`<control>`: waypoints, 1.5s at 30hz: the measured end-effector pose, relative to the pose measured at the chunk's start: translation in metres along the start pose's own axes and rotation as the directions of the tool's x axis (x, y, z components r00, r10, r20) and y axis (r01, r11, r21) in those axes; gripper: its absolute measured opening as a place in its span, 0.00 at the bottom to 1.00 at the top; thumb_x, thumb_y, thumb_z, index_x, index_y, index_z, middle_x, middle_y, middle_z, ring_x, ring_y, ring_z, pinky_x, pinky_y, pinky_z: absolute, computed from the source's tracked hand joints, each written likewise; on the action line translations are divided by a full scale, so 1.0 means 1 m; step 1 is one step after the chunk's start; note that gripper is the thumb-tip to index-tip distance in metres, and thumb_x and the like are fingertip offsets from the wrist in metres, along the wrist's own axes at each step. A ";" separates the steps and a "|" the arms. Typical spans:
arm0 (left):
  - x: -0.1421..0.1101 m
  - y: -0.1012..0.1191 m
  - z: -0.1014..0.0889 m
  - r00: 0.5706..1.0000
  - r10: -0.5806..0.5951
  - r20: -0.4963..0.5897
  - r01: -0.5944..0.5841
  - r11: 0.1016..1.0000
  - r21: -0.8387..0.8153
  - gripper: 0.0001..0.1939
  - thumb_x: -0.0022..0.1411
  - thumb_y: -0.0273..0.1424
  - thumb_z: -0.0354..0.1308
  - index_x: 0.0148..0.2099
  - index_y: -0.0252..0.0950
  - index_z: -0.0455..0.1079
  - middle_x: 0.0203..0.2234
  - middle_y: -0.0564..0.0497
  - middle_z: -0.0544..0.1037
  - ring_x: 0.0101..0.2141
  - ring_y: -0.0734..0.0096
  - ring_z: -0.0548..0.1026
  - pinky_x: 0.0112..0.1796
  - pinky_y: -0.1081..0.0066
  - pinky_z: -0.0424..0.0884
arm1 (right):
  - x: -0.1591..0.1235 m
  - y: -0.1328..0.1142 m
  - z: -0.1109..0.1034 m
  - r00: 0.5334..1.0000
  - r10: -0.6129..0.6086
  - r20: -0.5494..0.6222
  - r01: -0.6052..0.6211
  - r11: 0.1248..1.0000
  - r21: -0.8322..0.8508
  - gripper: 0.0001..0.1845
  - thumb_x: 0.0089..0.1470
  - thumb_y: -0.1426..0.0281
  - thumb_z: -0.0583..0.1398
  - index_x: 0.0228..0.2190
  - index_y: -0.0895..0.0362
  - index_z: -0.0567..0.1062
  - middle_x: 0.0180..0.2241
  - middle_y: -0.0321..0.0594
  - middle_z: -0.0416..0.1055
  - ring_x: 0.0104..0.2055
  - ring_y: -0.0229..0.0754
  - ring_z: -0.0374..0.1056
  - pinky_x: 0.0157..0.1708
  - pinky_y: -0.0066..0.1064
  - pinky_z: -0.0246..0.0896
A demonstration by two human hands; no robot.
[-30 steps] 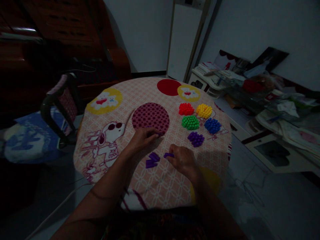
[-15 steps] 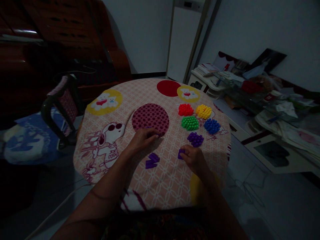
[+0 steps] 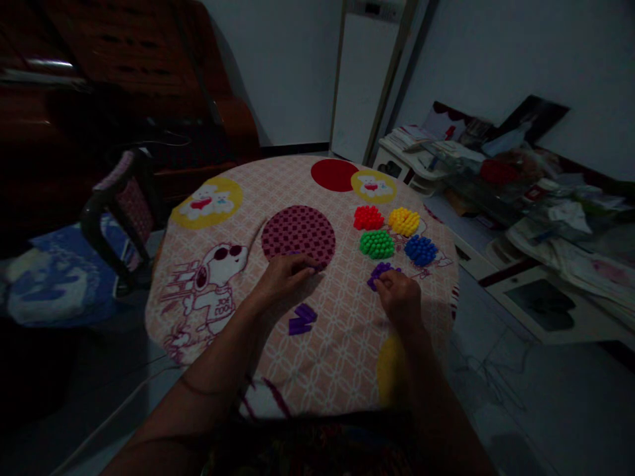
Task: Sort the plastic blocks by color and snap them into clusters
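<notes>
My right hand is at the near edge of a group of purple knobbed pieces, fingertips pinched on a small purple plastic block. The hand covers part of that group. My left hand rests over the near edge of a maroon checked circle on the cloth, fingers curled and thumb tip near them. Whatever those fingers hold is too dark to make out; a sliver of purple shows just beyond the knuckles. Several loose purple blocks lie between my forearms.
Knobbed pieces stand grouped by colour: red, yellow, green and blue. A printed cloth covers the round table. A chair stands left; a cluttered cabinet is on the right.
My right hand has carried a purple block rightward and away from me, from beside the loose blocks to the purple group. My left hand has stayed in place.
</notes>
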State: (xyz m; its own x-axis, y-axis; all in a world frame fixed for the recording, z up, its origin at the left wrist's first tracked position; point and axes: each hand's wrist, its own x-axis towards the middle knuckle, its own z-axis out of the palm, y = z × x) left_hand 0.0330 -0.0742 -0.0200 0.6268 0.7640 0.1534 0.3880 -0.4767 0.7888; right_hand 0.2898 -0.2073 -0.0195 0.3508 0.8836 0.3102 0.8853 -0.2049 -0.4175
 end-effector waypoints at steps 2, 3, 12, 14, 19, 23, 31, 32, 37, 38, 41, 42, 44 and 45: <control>0.000 0.000 0.000 1.000 0.000 -0.002 0.000 1.000 -0.002 0.16 0.63 0.38 0.55 0.44 0.34 0.79 0.35 0.48 0.83 0.35 0.65 0.78 0.39 0.70 0.72 | 0.002 -0.002 0.005 1.000 0.001 -0.025 -0.003 0.998 -0.062 0.08 0.56 0.66 0.60 0.27 0.56 0.75 0.28 0.42 0.76 0.30 0.42 0.69 0.33 0.31 0.56; 0.000 0.000 0.000 1.000 0.000 -0.006 0.000 1.000 -0.003 0.16 0.63 0.38 0.55 0.44 0.34 0.79 0.35 0.48 0.83 0.35 0.65 0.78 0.39 0.70 0.72 | 0.002 -0.003 0.007 0.999 0.006 -0.039 -0.010 0.995 -0.096 0.08 0.57 0.67 0.60 0.27 0.56 0.75 0.28 0.42 0.76 0.31 0.42 0.69 0.33 0.31 0.55; -0.001 -0.002 -0.001 1.000 0.002 -0.027 -0.002 1.000 -0.006 0.16 0.63 0.38 0.56 0.43 0.34 0.79 0.32 0.49 0.83 0.32 0.68 0.77 0.34 0.72 0.70 | 0.000 -0.011 0.006 0.995 0.062 -0.079 -0.080 0.964 -0.255 0.06 0.59 0.67 0.62 0.32 0.56 0.78 0.30 0.43 0.78 0.30 0.41 0.69 0.29 0.31 0.48; -0.001 -0.003 0.000 0.999 0.006 -0.031 -0.006 1.000 -0.015 0.15 0.63 0.38 0.56 0.44 0.35 0.79 0.32 0.49 0.83 0.32 0.68 0.77 0.33 0.73 0.70 | -0.003 -0.015 0.001 0.994 0.040 -0.100 -0.060 0.977 -0.205 0.07 0.60 0.66 0.62 0.35 0.56 0.79 0.32 0.43 0.79 0.31 0.42 0.70 0.30 0.31 0.50; -0.001 -0.003 0.001 1.000 0.018 -0.025 -0.018 1.000 -0.005 0.15 0.64 0.37 0.56 0.44 0.34 0.79 0.32 0.49 0.82 0.31 0.69 0.76 0.32 0.73 0.69 | -0.017 -0.044 -0.001 0.984 -0.173 0.036 0.171 0.983 0.069 0.10 0.63 0.68 0.58 0.39 0.58 0.79 0.36 0.45 0.80 0.36 0.43 0.74 0.38 0.31 0.60; -0.001 -0.001 0.000 0.999 0.019 -0.046 -0.020 1.000 -0.019 0.15 0.62 0.37 0.56 0.43 0.34 0.79 0.33 0.48 0.83 0.32 0.68 0.77 0.34 0.72 0.71 | -0.034 -0.083 0.009 0.887 -0.319 0.334 0.269 0.944 0.189 0.10 0.65 0.67 0.58 0.44 0.55 0.78 0.41 0.42 0.80 0.41 0.43 0.75 0.41 0.31 0.62; -0.002 -0.002 -0.002 0.996 0.007 -0.088 -0.008 1.000 -0.004 0.15 0.62 0.38 0.57 0.43 0.35 0.80 0.35 0.48 0.84 0.34 0.65 0.79 0.37 0.70 0.73 | -0.045 -0.107 0.019 0.804 -0.324 0.498 0.308 0.944 0.118 0.11 0.68 0.65 0.54 0.41 0.56 0.75 0.39 0.42 0.79 0.38 0.43 0.73 0.37 0.32 0.59; -0.002 -0.002 -0.002 0.996 0.009 -0.092 -0.009 1.000 -0.006 0.15 0.62 0.37 0.57 0.43 0.35 0.79 0.35 0.48 0.84 0.34 0.65 0.79 0.37 0.70 0.73 | -0.044 -0.106 0.019 0.823 -0.308 0.478 0.288 0.951 0.117 0.11 0.68 0.66 0.54 0.40 0.56 0.75 0.38 0.42 0.79 0.37 0.42 0.73 0.36 0.31 0.58; -0.002 -0.002 -0.002 0.996 -0.006 -0.087 0.003 1.000 -0.029 0.15 0.61 0.38 0.58 0.43 0.35 0.79 0.35 0.47 0.84 0.34 0.65 0.79 0.35 0.70 0.73 | -0.035 -0.089 0.013 0.917 -0.159 0.365 0.105 0.981 0.164 0.05 0.61 0.68 0.58 0.33 0.55 0.73 0.29 0.36 0.76 0.30 0.39 0.70 0.31 0.29 0.53; -0.002 -0.002 -0.002 0.996 -0.012 -0.084 0.009 0.999 -0.032 0.15 0.61 0.39 0.58 0.43 0.35 0.79 0.35 0.47 0.84 0.34 0.65 0.79 0.35 0.71 0.73 | -0.033 -0.082 0.010 0.930 -0.135 0.342 0.072 0.979 0.190 0.04 0.59 0.69 0.59 0.31 0.55 0.73 0.27 0.36 0.75 0.29 0.38 0.69 0.30 0.28 0.52; -0.002 -0.002 -0.001 0.997 -0.032 -0.076 0.030 0.999 -0.028 0.16 0.62 0.40 0.57 0.43 0.34 0.79 0.33 0.48 0.83 0.32 0.66 0.78 0.33 0.72 0.72 | -0.027 -0.056 0.002 0.958 -0.103 0.268 0.034 0.967 0.252 0.05 0.56 0.69 0.59 0.27 0.55 0.71 0.24 0.34 0.73 0.25 0.36 0.66 0.28 0.27 0.52; -0.002 -0.002 -0.001 0.997 -0.034 -0.074 0.033 0.999 -0.023 0.16 0.62 0.40 0.57 0.43 0.34 0.79 0.33 0.48 0.83 0.31 0.67 0.77 0.32 0.72 0.72 | -0.026 -0.047 0.000 0.966 -0.095 0.240 0.034 0.969 0.246 0.06 0.55 0.69 0.59 0.27 0.55 0.71 0.23 0.35 0.72 0.25 0.36 0.65 0.28 0.28 0.51; -0.002 -0.002 -0.001 0.998 -0.029 -0.062 0.028 0.999 -0.018 0.16 0.62 0.40 0.57 0.43 0.34 0.79 0.32 0.49 0.83 0.30 0.68 0.77 0.31 0.73 0.70 | -0.024 -0.028 -0.006 0.983 -0.059 0.173 0.025 0.981 0.191 0.08 0.56 0.67 0.59 0.26 0.55 0.72 0.23 0.36 0.72 0.25 0.37 0.65 0.28 0.28 0.52; -0.002 -0.001 -0.001 0.998 -0.024 -0.058 0.023 1.000 -0.021 0.16 0.62 0.40 0.57 0.43 0.34 0.79 0.31 0.49 0.82 0.29 0.69 0.76 0.31 0.73 0.70 | -0.023 -0.020 -0.009 0.989 -0.039 0.142 0.017 0.988 0.154 0.08 0.56 0.66 0.60 0.27 0.55 0.73 0.23 0.37 0.73 0.26 0.38 0.66 0.29 0.29 0.53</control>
State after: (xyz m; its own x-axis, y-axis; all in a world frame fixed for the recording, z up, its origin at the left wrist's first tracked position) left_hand 0.0311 -0.0746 -0.0210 0.5768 0.7992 0.1692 0.3879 -0.4503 0.8042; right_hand 0.2666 -0.2268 -0.0103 0.2690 0.9418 0.2016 0.8334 -0.1227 -0.5388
